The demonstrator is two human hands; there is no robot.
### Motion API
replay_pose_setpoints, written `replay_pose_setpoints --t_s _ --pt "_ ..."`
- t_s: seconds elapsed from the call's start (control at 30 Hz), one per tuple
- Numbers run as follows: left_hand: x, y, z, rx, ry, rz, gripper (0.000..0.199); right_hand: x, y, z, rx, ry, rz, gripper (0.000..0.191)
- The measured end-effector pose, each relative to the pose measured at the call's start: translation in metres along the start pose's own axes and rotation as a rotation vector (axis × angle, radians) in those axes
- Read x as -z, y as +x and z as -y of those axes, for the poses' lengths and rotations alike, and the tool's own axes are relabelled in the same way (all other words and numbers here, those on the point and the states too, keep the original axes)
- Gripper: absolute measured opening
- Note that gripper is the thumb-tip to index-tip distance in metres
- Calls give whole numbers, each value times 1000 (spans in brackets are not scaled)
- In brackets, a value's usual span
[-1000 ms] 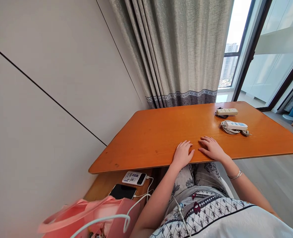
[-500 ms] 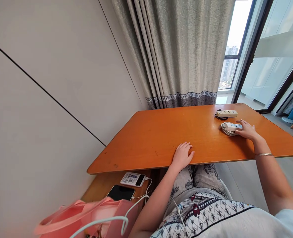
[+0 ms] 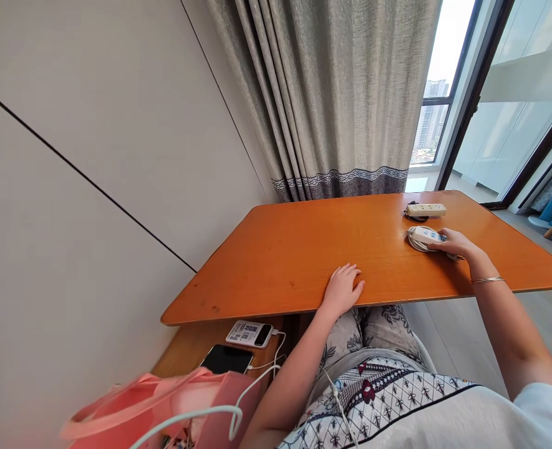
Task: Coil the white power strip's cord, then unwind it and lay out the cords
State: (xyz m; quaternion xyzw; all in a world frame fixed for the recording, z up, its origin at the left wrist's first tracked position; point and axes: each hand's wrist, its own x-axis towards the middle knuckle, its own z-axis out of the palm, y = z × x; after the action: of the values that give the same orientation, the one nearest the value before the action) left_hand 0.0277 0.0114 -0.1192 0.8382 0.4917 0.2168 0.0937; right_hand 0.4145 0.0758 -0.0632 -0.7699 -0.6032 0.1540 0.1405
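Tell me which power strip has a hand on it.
The nearer, white power strip, with a pale coiled cord: the right hand is on its right end. No hand touches the cream power strip behind it.

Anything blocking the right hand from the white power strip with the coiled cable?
Nothing visible. The right hand has thumb and fingers at the right end of the white power strip. The cream power strip lies beyond it, not between.

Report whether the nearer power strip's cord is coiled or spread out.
Coiled: the cord is bundled in loops by the strip, which the right hand grasps.
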Motion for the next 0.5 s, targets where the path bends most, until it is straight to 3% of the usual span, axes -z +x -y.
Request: replay_pose_setpoints --t_s 0.17,0.3,0.5 --pt "-2 1 0 -15 -31 -18 32 -13 -12 34 87 61 0 61" --pt "-3 3 3 1 -98 -67 41 -37 -26 73 222 228 38 57" --pt "-10 7 11 83 -543 -168 80 -83 -59 138 313 827 217 50"
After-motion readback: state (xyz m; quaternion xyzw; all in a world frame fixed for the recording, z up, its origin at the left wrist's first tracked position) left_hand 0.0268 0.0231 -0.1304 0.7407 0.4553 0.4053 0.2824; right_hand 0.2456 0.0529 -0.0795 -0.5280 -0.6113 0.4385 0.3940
